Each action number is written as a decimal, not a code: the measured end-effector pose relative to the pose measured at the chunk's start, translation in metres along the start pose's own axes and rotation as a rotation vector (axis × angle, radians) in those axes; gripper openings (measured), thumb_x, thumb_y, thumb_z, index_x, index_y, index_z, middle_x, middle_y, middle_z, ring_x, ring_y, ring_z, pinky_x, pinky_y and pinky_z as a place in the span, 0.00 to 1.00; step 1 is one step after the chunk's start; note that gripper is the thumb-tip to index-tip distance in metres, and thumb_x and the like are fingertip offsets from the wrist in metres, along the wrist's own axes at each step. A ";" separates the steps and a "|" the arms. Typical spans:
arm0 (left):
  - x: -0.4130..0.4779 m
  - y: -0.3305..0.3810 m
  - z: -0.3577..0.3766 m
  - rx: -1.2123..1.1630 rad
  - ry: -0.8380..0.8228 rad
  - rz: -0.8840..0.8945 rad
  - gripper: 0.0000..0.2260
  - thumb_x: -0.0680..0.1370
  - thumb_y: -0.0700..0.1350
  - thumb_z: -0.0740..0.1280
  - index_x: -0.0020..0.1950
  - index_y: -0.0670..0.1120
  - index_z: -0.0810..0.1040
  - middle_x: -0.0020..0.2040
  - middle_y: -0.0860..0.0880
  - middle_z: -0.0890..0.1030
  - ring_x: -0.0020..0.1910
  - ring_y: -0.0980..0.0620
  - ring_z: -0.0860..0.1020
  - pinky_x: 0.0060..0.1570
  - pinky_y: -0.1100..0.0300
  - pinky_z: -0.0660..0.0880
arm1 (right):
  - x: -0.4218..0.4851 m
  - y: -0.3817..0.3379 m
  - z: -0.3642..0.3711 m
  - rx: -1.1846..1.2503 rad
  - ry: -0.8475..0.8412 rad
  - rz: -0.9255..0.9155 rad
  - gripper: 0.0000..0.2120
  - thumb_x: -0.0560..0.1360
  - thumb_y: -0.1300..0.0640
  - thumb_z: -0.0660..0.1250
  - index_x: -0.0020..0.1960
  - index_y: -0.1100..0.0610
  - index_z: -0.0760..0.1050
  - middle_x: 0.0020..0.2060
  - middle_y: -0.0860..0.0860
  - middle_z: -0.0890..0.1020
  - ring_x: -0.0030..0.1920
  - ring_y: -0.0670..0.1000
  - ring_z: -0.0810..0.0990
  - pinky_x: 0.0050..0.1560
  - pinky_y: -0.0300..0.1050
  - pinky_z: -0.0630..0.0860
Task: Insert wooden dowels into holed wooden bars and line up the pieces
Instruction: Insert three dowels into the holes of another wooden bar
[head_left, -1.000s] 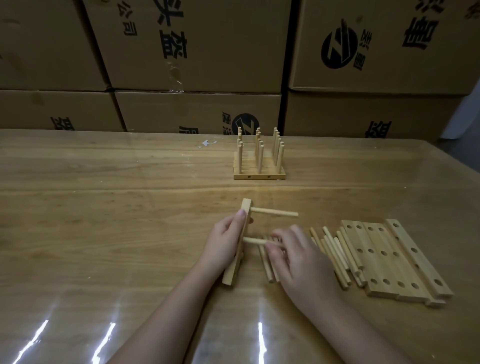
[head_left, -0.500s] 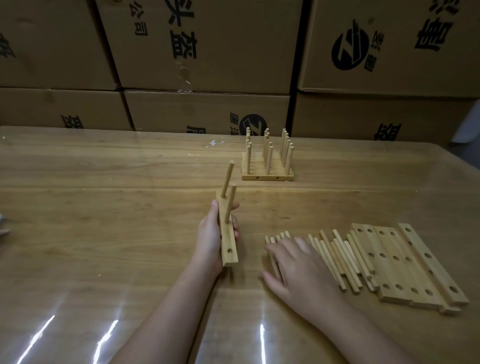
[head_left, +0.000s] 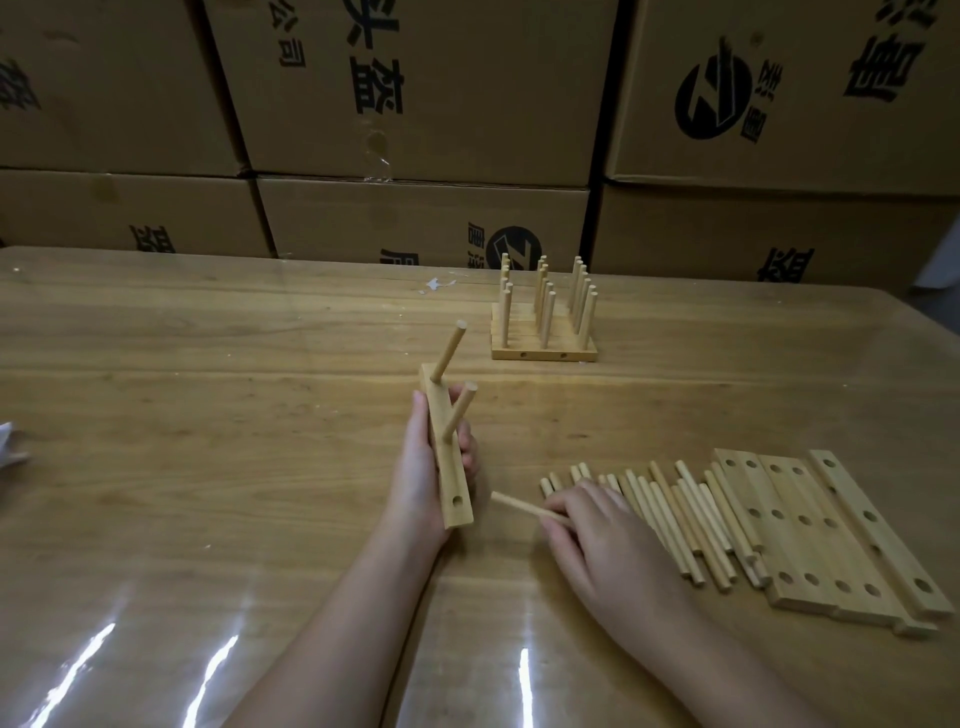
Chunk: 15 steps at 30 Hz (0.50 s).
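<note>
My left hand (head_left: 423, 467) grips a holed wooden bar (head_left: 449, 462) held lengthwise above the table. Two dowels stick up from its far and middle holes, and the near hole (head_left: 457, 501) is bare. My right hand (head_left: 597, 540) pinches a loose dowel (head_left: 522, 506) whose free end points left toward the bar. Just right of that hand lies a row of loose dowels (head_left: 685, 519), and beyond them several holed bars (head_left: 810, 530) lie flat side by side. A group of finished bars with upright dowels (head_left: 543, 322) stands lined up at the back.
Stacked cardboard boxes (head_left: 415, 104) wall off the far edge of the glossy wooden table (head_left: 208, 415). A white scrap (head_left: 8, 441) shows at the left edge. A small white fleck (head_left: 434, 285) lies near the back.
My right hand has picked one dowel from the row and lifted it toward the bar. The left hand has kept the bar with its two dowels nearly still.
</note>
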<state>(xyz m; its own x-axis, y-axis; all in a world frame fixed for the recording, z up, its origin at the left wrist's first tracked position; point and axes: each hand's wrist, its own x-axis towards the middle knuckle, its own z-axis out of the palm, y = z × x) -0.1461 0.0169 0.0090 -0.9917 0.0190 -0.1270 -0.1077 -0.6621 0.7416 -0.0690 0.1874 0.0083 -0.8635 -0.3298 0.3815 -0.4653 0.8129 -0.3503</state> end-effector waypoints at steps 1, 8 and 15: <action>0.000 0.000 0.000 -0.002 -0.011 0.008 0.19 0.79 0.61 0.56 0.51 0.50 0.81 0.26 0.52 0.70 0.22 0.57 0.68 0.20 0.66 0.65 | -0.001 0.001 -0.001 0.027 0.008 0.004 0.08 0.78 0.49 0.59 0.51 0.51 0.74 0.41 0.43 0.75 0.41 0.42 0.73 0.37 0.34 0.70; 0.000 -0.003 -0.001 0.085 -0.068 0.024 0.19 0.77 0.63 0.57 0.50 0.53 0.82 0.26 0.52 0.72 0.22 0.58 0.69 0.21 0.66 0.66 | -0.003 -0.005 -0.002 0.116 0.042 -0.118 0.10 0.77 0.47 0.57 0.53 0.47 0.74 0.41 0.40 0.79 0.41 0.40 0.76 0.37 0.37 0.75; -0.006 -0.006 0.006 0.103 -0.138 0.008 0.21 0.76 0.62 0.58 0.56 0.50 0.79 0.28 0.52 0.71 0.23 0.57 0.68 0.22 0.66 0.65 | -0.002 -0.001 0.000 0.121 0.046 -0.107 0.12 0.77 0.46 0.57 0.55 0.46 0.76 0.44 0.40 0.81 0.45 0.42 0.78 0.41 0.42 0.78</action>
<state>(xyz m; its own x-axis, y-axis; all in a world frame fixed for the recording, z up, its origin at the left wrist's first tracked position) -0.1403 0.0252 0.0090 -0.9920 0.1214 -0.0348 -0.0996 -0.5828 0.8065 -0.0669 0.1869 0.0084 -0.7994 -0.3871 0.4595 -0.5764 0.7099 -0.4048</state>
